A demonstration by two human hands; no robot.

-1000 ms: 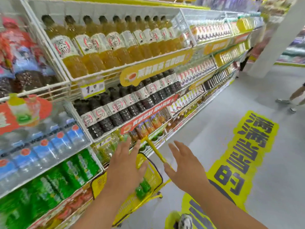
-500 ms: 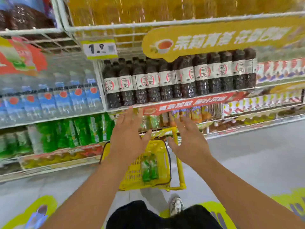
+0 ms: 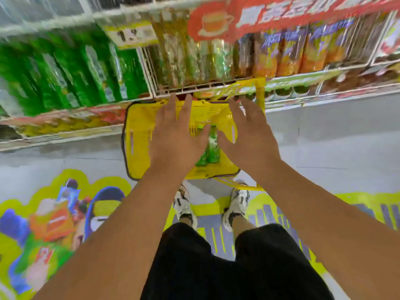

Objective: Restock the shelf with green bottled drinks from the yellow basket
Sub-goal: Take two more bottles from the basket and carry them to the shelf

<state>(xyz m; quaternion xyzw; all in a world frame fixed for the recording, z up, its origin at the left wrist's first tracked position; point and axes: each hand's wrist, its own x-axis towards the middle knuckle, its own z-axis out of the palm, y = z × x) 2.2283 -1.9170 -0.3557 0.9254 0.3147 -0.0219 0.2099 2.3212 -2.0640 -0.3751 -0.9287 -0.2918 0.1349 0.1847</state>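
A yellow basket (image 3: pixel 138 137) stands on the floor in front of the low shelf. Green bottled drinks (image 3: pixel 211 146) lie in its middle, partly hidden by my hands. My left hand (image 3: pixel 175 135) hovers over the basket with its fingers straight and spread, holding nothing. My right hand (image 3: pixel 249 135) is beside it on the right, also with straight fingers and nothing in it. The green bottles show in the gap between the two hands. A row of green bottles (image 3: pixel 71 72) fills the shelf section to the upper left.
Straight ahead the shelf (image 3: pixel 194 88) holds pale yellow-green and orange bottled drinks behind a white wire front. A red sign (image 3: pixel 281 16) runs above. My two feet in white sneakers (image 3: pixel 184 204) stand just behind the basket on a floor sticker.
The view has tilted down toward the floor and basket. Both hands have lowered over the basket, closer to the green bottles; they still hold nothing.
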